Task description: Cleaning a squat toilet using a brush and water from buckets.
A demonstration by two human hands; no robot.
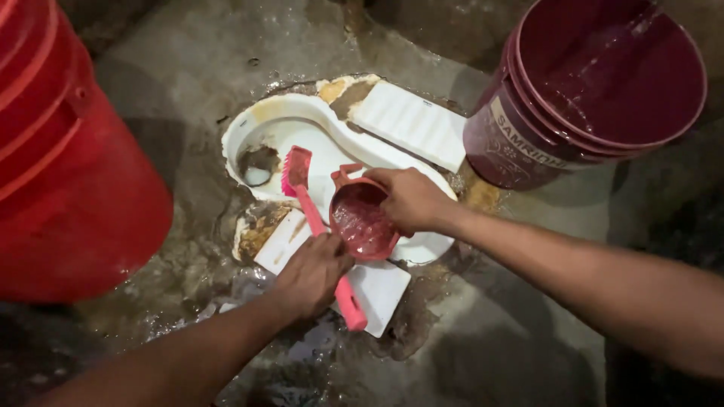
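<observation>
1. Left hand gripping pink toilet brush, bristles over white squat toilet pan.
2. Right hand holding maroon mug by the rim, tilted above pan.
3. Maroon bucket upper right, pale curved label on side; red drum left.

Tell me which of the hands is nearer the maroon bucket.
Right. The right hand holds the mug just below-left of the bucket; the left hand grips the brush farther away.

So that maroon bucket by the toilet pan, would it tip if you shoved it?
Probably not easily: the maroon bucket holds water, so it is likely heavy. Pushed hard, the water might slosh. The concrete floor looks wet, so it may slide rather than tip.
</observation>
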